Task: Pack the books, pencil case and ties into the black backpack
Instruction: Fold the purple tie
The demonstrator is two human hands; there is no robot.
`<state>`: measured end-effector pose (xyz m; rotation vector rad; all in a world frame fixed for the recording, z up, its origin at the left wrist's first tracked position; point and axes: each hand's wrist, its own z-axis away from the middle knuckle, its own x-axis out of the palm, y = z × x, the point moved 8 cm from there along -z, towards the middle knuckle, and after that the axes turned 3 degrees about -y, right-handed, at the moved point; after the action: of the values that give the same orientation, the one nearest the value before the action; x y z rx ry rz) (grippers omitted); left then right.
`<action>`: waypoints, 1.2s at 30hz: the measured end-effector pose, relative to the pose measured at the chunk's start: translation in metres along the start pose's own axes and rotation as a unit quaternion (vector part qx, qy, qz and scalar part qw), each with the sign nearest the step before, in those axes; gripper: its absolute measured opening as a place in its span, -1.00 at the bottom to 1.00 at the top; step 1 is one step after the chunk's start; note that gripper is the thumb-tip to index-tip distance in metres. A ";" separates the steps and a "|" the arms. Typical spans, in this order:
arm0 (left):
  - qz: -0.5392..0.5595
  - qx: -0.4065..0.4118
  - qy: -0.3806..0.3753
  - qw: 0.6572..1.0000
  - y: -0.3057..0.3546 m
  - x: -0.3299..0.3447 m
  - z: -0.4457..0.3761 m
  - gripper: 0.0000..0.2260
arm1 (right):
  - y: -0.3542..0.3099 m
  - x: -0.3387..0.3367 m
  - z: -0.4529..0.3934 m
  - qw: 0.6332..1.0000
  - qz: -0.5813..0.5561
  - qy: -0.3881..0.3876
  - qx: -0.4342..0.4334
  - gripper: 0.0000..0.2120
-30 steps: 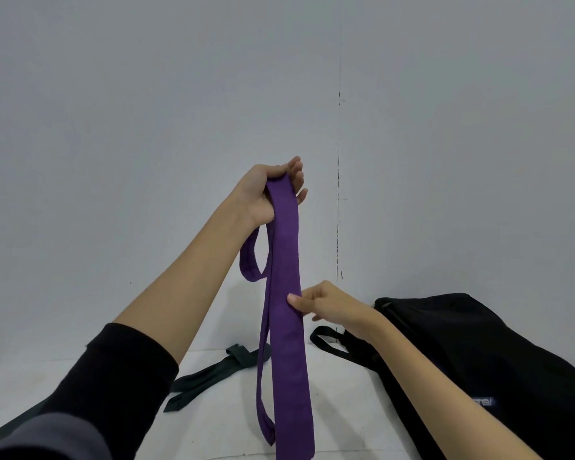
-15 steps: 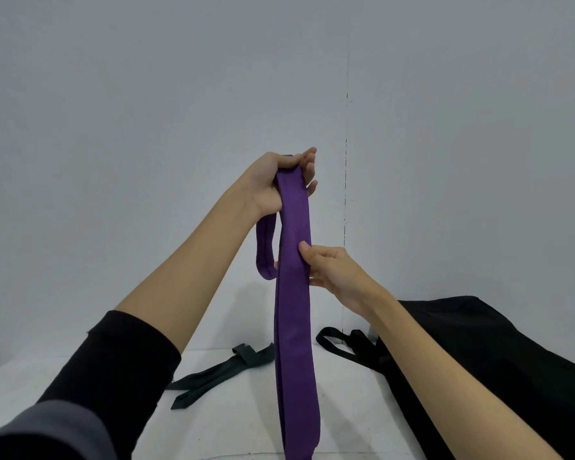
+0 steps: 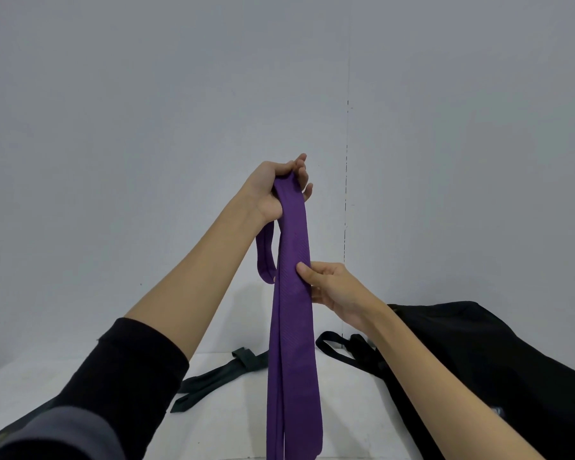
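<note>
Grey wall fills the upper view, with a thin vertical seam at about 1 o'clock, and below it runs a white tabletop [image 3: 226, 426]. At 4 o'clock a black backpack [image 3: 498, 360] lies slumped on that surface, its strap loop trailing out toward the centre. Hanging down the middle is a purple tie [image 3: 294, 343], folded over at the top so its long axis runs plumb from 12 to 6 o'clock, a short loop of its narrow part dangling at the 9 o'clock side just under the fold. A dark green tie [image 3: 219, 376] lies flat on the tabletop at 7 o'clock, behind the purple one. The left hand [image 3: 273, 190], raised high, has its fingers curled over the fold and grips it there. The right hand [image 3: 332, 290] is lower, thumb on the near face and fingers behind, pinching the hanging length at its 3 o'clock edge. The backpack lies toward 4 o'clock of that lower pinch, so the right hand is the nearer one; folding the tie shorter probably comes before stowing it.
</note>
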<state>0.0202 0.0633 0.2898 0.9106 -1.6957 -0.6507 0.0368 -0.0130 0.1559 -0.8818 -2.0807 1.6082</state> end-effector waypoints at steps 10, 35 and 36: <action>0.038 0.024 -0.010 0.999 0.008 0.011 -0.001 -0.79 | -0.023 0.011 0.001 0.999 -0.025 -0.020 0.010 -0.47; -0.007 -0.034 0.196 0.980 -0.041 -0.124 0.021 -0.80 | -0.049 -0.006 -0.003 0.998 0.034 0.047 0.009 -0.72; -0.040 -0.076 0.181 0.980 -0.054 -0.129 0.026 -0.68 | -0.052 -0.008 -0.003 0.998 0.033 0.052 0.007 -0.72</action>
<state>0.0288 0.1392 0.1698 0.9296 -1.2743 -0.6167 0.0316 -0.0242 0.2070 -1.0167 -1.9857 1.5722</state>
